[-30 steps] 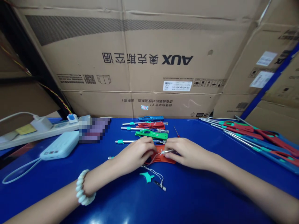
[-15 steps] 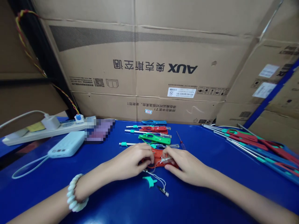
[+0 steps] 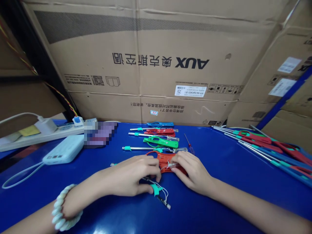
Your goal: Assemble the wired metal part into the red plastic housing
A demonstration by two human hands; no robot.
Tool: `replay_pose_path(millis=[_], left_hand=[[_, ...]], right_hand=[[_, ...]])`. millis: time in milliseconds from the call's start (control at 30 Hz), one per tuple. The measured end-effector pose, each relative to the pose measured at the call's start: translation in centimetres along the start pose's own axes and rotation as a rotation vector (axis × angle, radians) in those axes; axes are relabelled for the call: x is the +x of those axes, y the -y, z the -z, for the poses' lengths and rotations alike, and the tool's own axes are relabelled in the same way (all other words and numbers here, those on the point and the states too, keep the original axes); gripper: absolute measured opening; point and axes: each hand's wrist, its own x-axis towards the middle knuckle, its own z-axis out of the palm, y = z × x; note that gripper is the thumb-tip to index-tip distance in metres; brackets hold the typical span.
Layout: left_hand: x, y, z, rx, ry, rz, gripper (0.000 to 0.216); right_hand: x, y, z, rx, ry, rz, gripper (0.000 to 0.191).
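Observation:
My left hand [image 3: 131, 174] rests on the blue table [image 3: 219, 195], fingers curled over a small teal trigger piece [image 3: 155, 189] with thin white wires [image 3: 163, 192] ending in a little black part. My right hand [image 3: 192, 170] pinches a small clear part against the red lighter shell [image 3: 163, 159] lying between both hands. A white bead bracelet [image 3: 64, 211] sits on my left wrist. Just behind the red shell lies a long metal tube with a teal tip [image 3: 141, 148].
A row of blue, red and green lighter bodies [image 3: 161, 136] lies farther back, a small red screwdriver [image 3: 189, 144] beside them. Several long finished lighters [image 3: 268, 146] are piled at right. A power bank [image 3: 63, 149] and power strip [image 3: 44, 133] sit left. Cardboard boxes [image 3: 156, 65] wall the back.
My left hand slid back toward me and down onto the teal piece and wires. My right hand stayed on the red shell. The view shifted slightly.

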Motion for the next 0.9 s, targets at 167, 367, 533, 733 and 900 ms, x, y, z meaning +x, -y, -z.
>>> replay_pose_path(millis=[167,367,533,733,900], left_hand=[[-0.6,0.9,1.0,-0.045,-0.019,0.138,0.014],[-0.5,1.8,0.4,-0.019,0.01,0.162,0.023],[-0.4,1.5,-0.2,0.007,0.03,0.125,0.02],[-0.5,0.9,-0.4,0.031,0.041,0.126,0.019],[-0.6,0.2,-0.3,0.028,0.064,0.144,0.017]], right_hand=[[0.2,-0.1,0.2,0.038,0.048,-0.071,0.011],[0.3,-0.5,0.2,0.045,0.084,-0.126,0.011],[0.3,-0.5,0.2,0.068,0.118,-0.136,0.008],[0.4,-0.4,0.2,0.065,0.129,-0.127,0.004],[0.2,-0.3,0.2,0.068,0.16,-0.12,0.004]])
